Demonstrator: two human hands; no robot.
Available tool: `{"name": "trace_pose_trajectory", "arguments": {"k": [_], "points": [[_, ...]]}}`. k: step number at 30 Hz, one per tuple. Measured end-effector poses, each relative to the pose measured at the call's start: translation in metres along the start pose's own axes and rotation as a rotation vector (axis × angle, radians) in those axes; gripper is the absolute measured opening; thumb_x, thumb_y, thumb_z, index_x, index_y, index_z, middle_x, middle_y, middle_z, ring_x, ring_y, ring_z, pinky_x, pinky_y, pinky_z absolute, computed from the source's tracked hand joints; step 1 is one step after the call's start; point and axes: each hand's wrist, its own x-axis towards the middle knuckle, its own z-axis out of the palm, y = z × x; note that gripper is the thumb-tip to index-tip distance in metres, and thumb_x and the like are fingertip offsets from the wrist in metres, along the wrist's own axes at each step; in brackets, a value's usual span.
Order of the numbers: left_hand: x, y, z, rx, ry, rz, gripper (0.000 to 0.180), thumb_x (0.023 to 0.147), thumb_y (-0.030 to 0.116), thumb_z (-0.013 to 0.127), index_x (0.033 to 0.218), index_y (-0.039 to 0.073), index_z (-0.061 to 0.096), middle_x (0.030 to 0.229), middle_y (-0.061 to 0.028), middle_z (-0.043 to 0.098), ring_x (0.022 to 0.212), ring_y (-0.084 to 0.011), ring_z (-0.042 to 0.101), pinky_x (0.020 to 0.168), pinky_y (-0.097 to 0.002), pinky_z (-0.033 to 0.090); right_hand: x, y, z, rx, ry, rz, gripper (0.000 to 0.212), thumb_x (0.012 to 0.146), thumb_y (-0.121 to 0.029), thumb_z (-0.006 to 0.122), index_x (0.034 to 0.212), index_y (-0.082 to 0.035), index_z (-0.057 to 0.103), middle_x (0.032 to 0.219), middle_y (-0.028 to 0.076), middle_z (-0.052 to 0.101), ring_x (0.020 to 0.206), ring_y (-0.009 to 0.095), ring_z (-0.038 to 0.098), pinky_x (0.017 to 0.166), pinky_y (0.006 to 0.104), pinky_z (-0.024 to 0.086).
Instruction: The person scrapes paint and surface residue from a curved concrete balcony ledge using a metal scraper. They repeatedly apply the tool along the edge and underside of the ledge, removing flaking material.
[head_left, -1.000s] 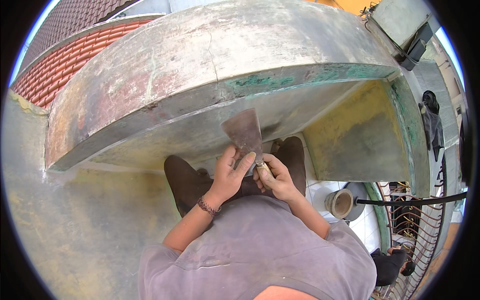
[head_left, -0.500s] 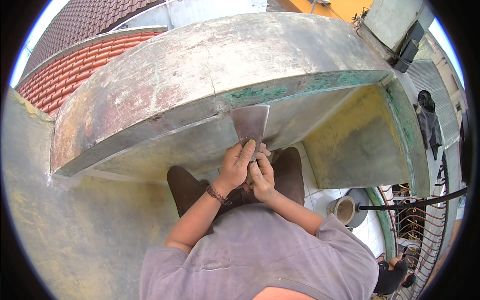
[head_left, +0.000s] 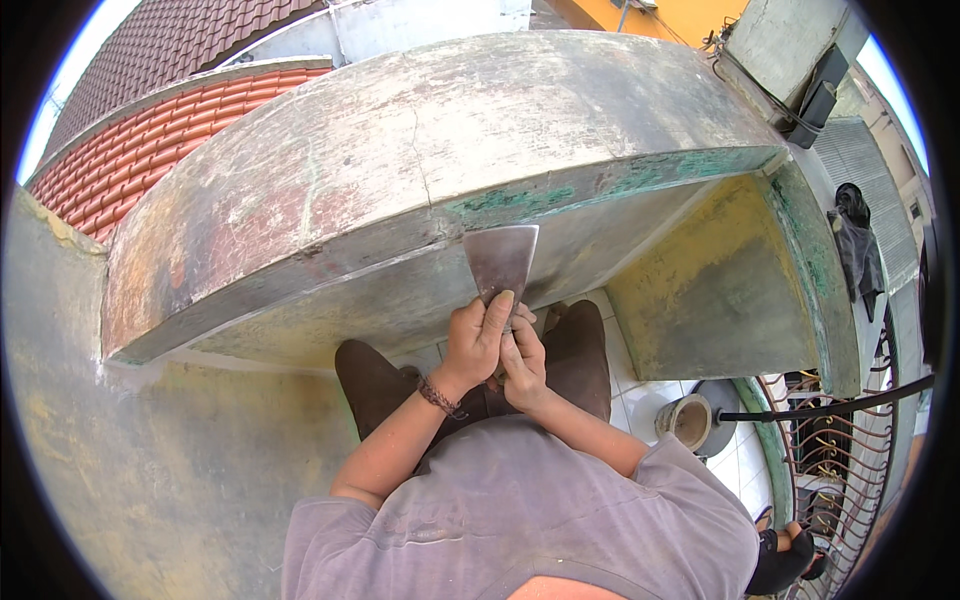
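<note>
A scraper (head_left: 501, 258) with a wide metal blade points away from me, close to the lower edge of the concrete ledge (head_left: 540, 190). My left hand (head_left: 476, 343) is closed on it, the thumb lying along the base of the blade. Just below and to the right, my right hand (head_left: 522, 368) is closed around the handle, which the fingers mostly hide. The ledge carries patches of green paint and a thin crack. Whether the blade touches the wall behind it I cannot tell.
A yellow-and-grey wall panel (head_left: 710, 290) stands to the right. A round pot (head_left: 686, 420) sits on white floor tiles beside a dark round base with a pole. Curled metal railing (head_left: 850, 450) runs along the right, where another person (head_left: 785, 555) is partly visible. Dark cloth (head_left: 856, 240) hangs there.
Both hands and the scraper have moved slightly down in the picture, toward me, and the blade's front edge sits a little lower against the ledge. The grip looks nearly the same.
</note>
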Motion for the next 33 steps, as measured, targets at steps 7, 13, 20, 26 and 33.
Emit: {"name": "trace_pose_trajectory", "arguments": {"k": [7, 13, 20, 26, 33], "points": [[0.003, 0.001, 0.000, 0.028, -0.010, 0.026, 0.043, 0.103, 0.031, 0.041, 0.084, -0.001, 0.063, 0.077, -0.0095, 0.070, 0.067, -0.0133, 0.065, 0.062, -0.0274, 0.052, 0.002, -0.001, -0.001, 0.000, -0.022, -0.037, 0.033, 0.103, -0.024, 0.039, 0.124, 0.000, 0.044, 0.069, 0.002, 0.051, 0.045, 0.006, 0.044, 0.041, 0.0218, 0.038], [0.003, 0.003, -0.001, 0.032, -0.015, 0.014, 0.043, 0.103, 0.030, 0.042, 0.082, -0.001, 0.063, 0.076, -0.0092, 0.070, 0.066, -0.0132, 0.064, 0.061, -0.0269, 0.051, 0.002, -0.002, 0.002, -0.009, 0.001, -0.037, 0.032, 0.103, -0.024, 0.039, 0.122, 0.000, 0.045, 0.068, 0.001, 0.051, 0.045, 0.007, 0.043, 0.041, 0.0217, 0.038], [0.006, 0.005, 0.001, 0.042, 0.000, 0.032, 0.043, 0.103, 0.031, 0.043, 0.082, -0.001, 0.063, 0.075, -0.0094, 0.070, 0.065, -0.0123, 0.063, 0.059, -0.0269, 0.051, 0.004, -0.003, 0.002, -0.001, 0.016, -0.044, 0.031, 0.103, -0.025, 0.040, 0.119, 0.001, 0.047, 0.065, 0.001, 0.050, 0.044, 0.007, 0.043, 0.041, 0.0217, 0.037], [0.004, 0.000, 0.001, 0.044, -0.002, 0.017, 0.043, 0.103, 0.031, 0.044, 0.083, -0.001, 0.063, 0.074, -0.0094, 0.070, 0.066, -0.0127, 0.064, 0.060, -0.0275, 0.051, 0.002, 0.001, -0.001, -0.017, 0.022, -0.010, 0.031, 0.103, -0.023, 0.039, 0.119, 0.002, 0.047, 0.063, 0.001, 0.049, 0.044, 0.006, 0.043, 0.041, 0.0219, 0.037], [0.011, 0.000, -0.002, 0.063, -0.007, 0.029, 0.042, 0.103, 0.031, 0.043, 0.086, -0.001, 0.064, 0.076, -0.0092, 0.070, 0.066, -0.0132, 0.064, 0.061, -0.0278, 0.051, 0.010, 0.003, -0.002, -0.084, 0.029, -0.062, 0.028, 0.103, -0.021, 0.040, 0.118, 0.002, 0.047, 0.062, 0.000, 0.049, 0.044, 0.006, 0.043, 0.041, 0.0218, 0.036]]}}
